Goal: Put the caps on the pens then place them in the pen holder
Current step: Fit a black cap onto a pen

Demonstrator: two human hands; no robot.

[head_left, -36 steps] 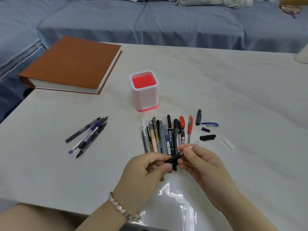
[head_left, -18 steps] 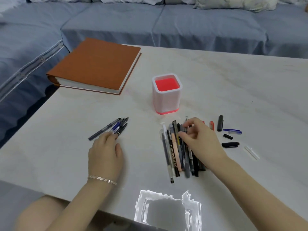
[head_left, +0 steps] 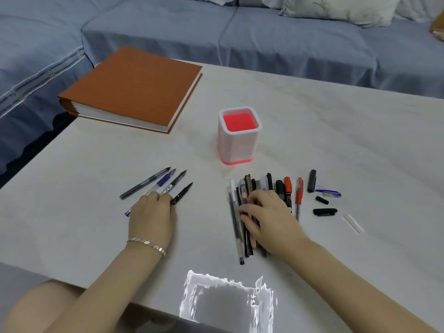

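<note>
Compared with a second ago, no pen is being held up between the hands any longer. In the head view, the left hand (head_left: 151, 213) is being rested on the near ends of four uncapped pens (head_left: 153, 182), fingers curled; whether anything is being grasped cannot be told. The right hand (head_left: 271, 212) is being laid over the pen pile (head_left: 280, 188), fingers loosely spread, near the pen holder (head_left: 236, 150). Capping is being judged barely begun; next, one pen needs pairing with a loose cap (head_left: 324, 211).

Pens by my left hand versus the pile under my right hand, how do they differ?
The four dark and blue pens fan apart; the big mixed pile lies packed, overlapping. The four show bare tips; the pile includes red-capped ones. Both lie flat on the white table.
</note>
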